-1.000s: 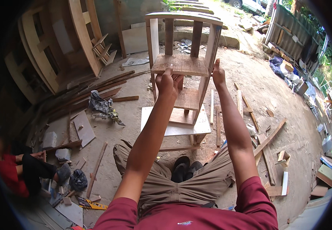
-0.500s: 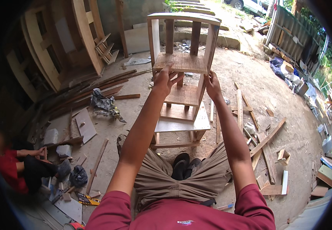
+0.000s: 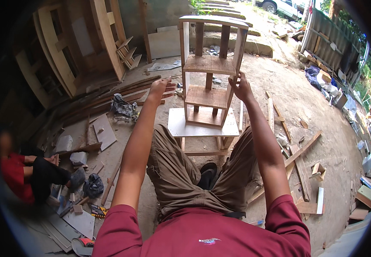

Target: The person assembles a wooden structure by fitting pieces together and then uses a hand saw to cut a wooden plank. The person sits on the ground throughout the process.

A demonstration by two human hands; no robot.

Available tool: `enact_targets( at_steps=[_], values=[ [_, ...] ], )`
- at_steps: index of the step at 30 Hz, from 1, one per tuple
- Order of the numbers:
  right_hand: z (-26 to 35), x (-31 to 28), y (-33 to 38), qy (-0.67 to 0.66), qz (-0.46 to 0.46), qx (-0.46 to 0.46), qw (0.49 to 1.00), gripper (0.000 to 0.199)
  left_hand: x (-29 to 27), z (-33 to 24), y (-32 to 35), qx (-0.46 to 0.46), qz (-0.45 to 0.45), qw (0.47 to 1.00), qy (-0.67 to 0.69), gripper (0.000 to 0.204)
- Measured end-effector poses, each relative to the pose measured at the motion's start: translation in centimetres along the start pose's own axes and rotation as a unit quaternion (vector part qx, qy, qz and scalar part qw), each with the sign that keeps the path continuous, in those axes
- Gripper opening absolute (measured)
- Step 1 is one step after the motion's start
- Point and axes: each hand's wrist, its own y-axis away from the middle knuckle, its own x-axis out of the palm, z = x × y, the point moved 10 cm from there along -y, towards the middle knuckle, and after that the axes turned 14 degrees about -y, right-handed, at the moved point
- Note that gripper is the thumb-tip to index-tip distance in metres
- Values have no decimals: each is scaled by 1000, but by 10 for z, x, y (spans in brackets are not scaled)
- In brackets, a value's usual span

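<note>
In front of me a small open wooden shelf unit [image 3: 207,64] with three tiers stands upright on a low bench with a white top [image 3: 179,124]. Dark slats run up its back. My right hand [image 3: 241,89] grips the right side panel of the unit about halfway up, thumb and fingers at its edge. To the left of the unit, apart from it, my left hand [image 3: 160,90] hangs in the air with fingers stretched out and nothing in them.
Offcuts and planks [image 3: 299,171] litter the ground at right. Long boards [image 3: 121,92] and a crumpled dark plastic sheet [image 3: 123,107] lie at left. A seated person in red [image 3: 16,175] is at far left, near a black bag [image 3: 93,185]. Tall wooden frames [image 3: 104,38] stand behind.
My left hand has come off the shelf unit's middle board and moved left, its fingers now extended. The right hand stays on the side panel. The unit appears turned slightly and more upright.
</note>
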Motion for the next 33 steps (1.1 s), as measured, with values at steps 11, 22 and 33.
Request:
enact_targets(
  at_steps=[11, 22, 33],
  values=[
    [-61, 17, 20, 129, 5, 160, 979, 72, 30, 14, -23, -25, 51, 968, -244, 64],
    [-81, 40, 17, 158, 75, 178, 968, 38, 68, 29, -102, 153, -120, 901, -387, 39],
    [-115, 37, -48, 134, 27, 190, 972, 29, 77, 21, -141, 110, -96, 879, -454, 40]
  ],
)
